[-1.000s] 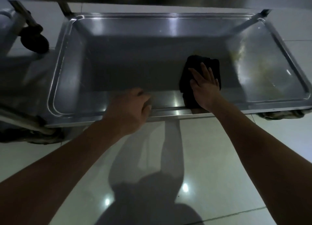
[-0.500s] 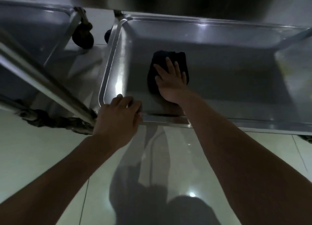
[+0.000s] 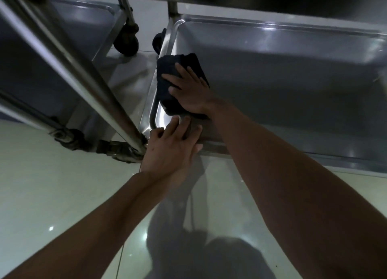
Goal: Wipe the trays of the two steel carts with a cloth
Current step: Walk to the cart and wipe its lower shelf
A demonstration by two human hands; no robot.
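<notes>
A dark cloth (image 3: pixel 167 69) lies at the left end of the low steel cart tray (image 3: pixel 282 73), against its left rim. My right hand (image 3: pixel 191 90) presses flat on the cloth with straight, spread fingers. My left hand (image 3: pixel 171 149) rests on the tray's near left corner, its fingers straight over the front rim. A second steel cart's tray (image 3: pixel 41 54) sits to the left, partly hidden behind that cart's steel post (image 3: pixel 71 69).
Black caster wheels (image 3: pixel 127 39) stand between the two carts on the pale glossy tiled floor (image 3: pixel 52 195). An upper shelf edge (image 3: pixel 272 0) overhangs the tray at the top. More casters (image 3: pixel 71 139) sit at the left cart's near corner.
My right hand slid the cloth leftward across the tray, from its right-middle to the left rim. My left hand followed along the front rim to the corner and straightened its fingers.
</notes>
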